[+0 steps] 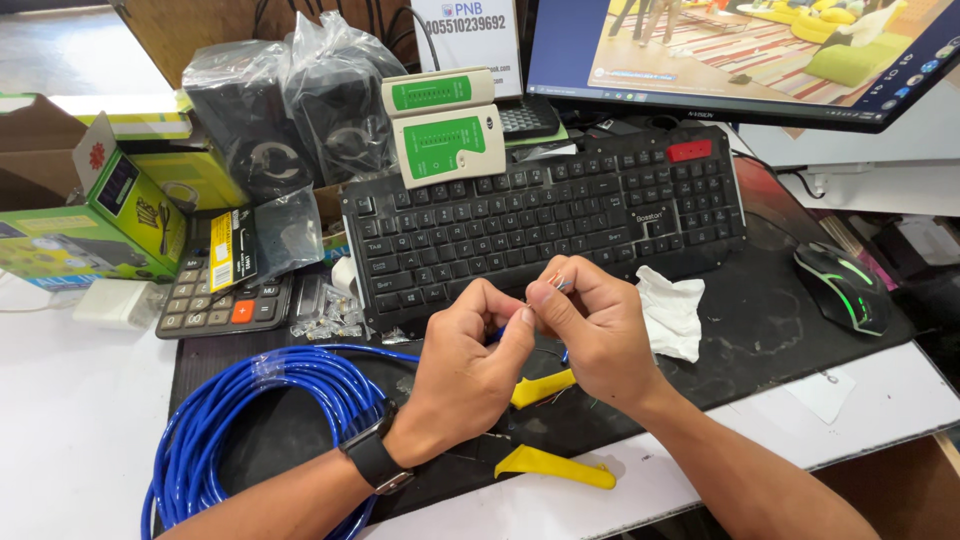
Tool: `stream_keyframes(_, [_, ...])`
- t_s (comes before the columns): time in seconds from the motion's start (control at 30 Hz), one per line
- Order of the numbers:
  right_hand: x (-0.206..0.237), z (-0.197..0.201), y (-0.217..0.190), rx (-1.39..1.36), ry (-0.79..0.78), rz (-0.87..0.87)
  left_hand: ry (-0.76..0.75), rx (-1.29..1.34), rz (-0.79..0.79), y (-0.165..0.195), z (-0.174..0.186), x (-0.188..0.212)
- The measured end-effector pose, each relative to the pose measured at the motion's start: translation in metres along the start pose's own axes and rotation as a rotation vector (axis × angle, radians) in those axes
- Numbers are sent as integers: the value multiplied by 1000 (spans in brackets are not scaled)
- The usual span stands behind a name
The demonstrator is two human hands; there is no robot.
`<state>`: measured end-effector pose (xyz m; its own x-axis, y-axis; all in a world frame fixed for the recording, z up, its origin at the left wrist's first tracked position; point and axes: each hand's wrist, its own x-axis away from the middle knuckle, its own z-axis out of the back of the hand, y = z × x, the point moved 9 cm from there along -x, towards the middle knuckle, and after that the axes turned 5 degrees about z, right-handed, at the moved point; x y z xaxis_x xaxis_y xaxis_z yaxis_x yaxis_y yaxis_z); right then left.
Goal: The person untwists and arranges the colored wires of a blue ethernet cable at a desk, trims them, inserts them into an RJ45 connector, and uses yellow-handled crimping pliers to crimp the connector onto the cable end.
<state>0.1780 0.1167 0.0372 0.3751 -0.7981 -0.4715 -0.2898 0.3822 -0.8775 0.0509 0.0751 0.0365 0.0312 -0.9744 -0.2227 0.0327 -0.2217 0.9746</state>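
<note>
Together, left hand (470, 365) and right hand (595, 330) pinch the blue cable's (300, 400) wire ends (556, 284).

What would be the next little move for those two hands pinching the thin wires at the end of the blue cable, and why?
Probably straightening and lining up the fanned thin wire ends. The left hand grips the blue cable just below them, while the right hand pinches the tips, which look splayed. The small clear plastic plugs and the yellow-handled crimping tool lie untouched on the black mat.
</note>
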Motion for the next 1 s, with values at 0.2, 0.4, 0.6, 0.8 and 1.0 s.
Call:
stream_keyframes(0.2, [1,0,5,-35,2,-53,13,-47,17,-5,2,-3])
stream_keyframes(0.4, [1,-1,2,-22,-10,-10,7,-8,40,-7,3,-4])
stream_keyframes(0.6, [1,-5,-4,52,-56,30,9,-15,35,-10,4,-4])
stream_keyframes(0.8, [0,-1,0,35,-20,-44,9,-50,34,-9,4,-3])
stream_keyframes(1.0, [-1,0,-1,37,-18,-35,-26,24,-35,-1,2,-1])
